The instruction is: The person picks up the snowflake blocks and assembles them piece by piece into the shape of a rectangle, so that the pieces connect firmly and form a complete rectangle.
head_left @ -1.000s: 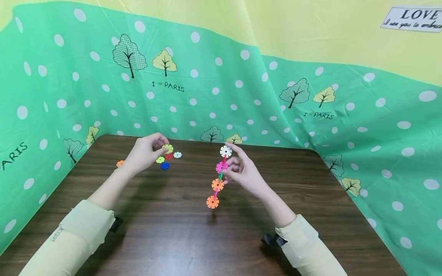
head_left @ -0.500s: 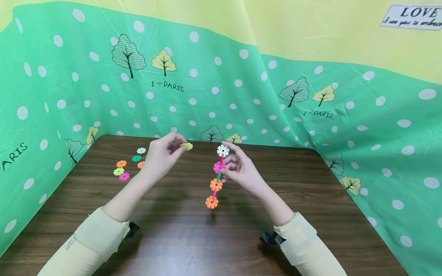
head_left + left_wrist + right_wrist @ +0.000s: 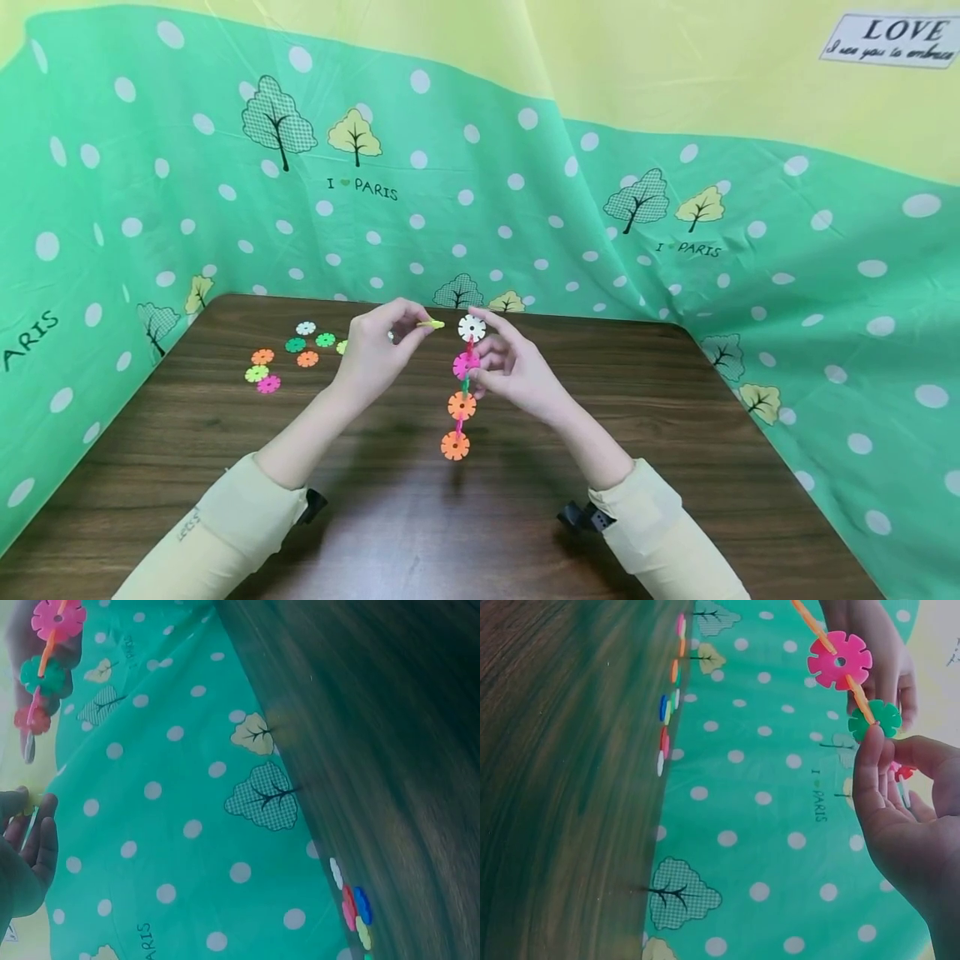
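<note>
A chain of interlocking snowflake discs (image 3: 462, 406) hangs upright in front of my right hand (image 3: 521, 367). From the top it runs white, red, pink, green, orange, pink and orange. Thumb and fingers of that hand pinch it about its middle, at the green disc (image 3: 875, 720) in the right wrist view, while the index finger reaches up to the white disc (image 3: 472, 327). Held edge-on between thumb and fingertips of my left hand (image 3: 378, 346) is a single yellow-green snowflake disc (image 3: 432, 324). It points at the white disc from the left, with a small gap between.
Loose discs lie at the back left of the brown wooden table (image 3: 405, 533), among them a pink one (image 3: 268, 384), an orange one (image 3: 307, 358) and a white one (image 3: 305, 328). My left hand hides several others. A green dotted curtain (image 3: 495, 208) stands behind the table.
My left hand has carried the yellow-green disc from the loose pieces rightward to beside the chain's top, turning it edge-on. My right hand and the chain have shifted slightly left.
</note>
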{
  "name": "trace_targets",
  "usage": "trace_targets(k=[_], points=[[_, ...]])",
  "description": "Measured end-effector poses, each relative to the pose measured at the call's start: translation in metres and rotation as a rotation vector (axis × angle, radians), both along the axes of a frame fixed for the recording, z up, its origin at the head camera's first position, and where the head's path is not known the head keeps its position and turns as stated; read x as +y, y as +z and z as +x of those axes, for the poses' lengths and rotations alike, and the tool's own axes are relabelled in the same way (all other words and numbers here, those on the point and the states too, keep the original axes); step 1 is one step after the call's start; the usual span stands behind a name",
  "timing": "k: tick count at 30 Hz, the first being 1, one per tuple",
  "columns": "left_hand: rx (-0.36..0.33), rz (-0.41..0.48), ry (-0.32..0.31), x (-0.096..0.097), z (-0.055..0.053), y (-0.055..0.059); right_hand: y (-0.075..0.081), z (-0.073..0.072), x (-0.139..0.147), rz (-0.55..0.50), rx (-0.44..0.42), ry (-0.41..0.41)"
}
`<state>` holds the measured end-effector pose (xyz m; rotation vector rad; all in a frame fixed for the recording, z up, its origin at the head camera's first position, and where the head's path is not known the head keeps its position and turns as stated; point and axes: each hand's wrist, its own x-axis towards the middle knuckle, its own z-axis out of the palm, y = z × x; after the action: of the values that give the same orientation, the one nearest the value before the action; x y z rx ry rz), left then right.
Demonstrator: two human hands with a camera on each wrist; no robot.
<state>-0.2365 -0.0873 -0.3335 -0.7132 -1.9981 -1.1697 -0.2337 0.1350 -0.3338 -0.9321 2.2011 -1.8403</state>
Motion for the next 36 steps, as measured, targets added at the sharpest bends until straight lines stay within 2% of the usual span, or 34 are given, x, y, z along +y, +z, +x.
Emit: trace_targets(k=[13, 18, 22, 29, 36], points=[[0.039, -0.066, -0.049, 0.007, 0.004, -0.005, -0.004, 0.001, -0.004, 0.044, 0.022, 0.034], [0.074, -0.078, -0.046, 0.007, 0.005, -0.007, 0.007, 0.010, -0.007, 0.070, 0.056, 0.042], [0.085, -0.083, -0.048, 0.008, 0.007, -0.007, 0.018, 0.018, -0.010, 0.086, 0.104, -0.002], [0.126, -0.064, -0.072, 0.011, 0.010, -0.008, 0.022, 0.021, -0.014, 0.096, 0.136, -0.153], [0.165, -0.062, -0.091, 0.013, 0.011, -0.012, 0.019, 0.023, -0.014, 0.053, 0.146, -0.154]])
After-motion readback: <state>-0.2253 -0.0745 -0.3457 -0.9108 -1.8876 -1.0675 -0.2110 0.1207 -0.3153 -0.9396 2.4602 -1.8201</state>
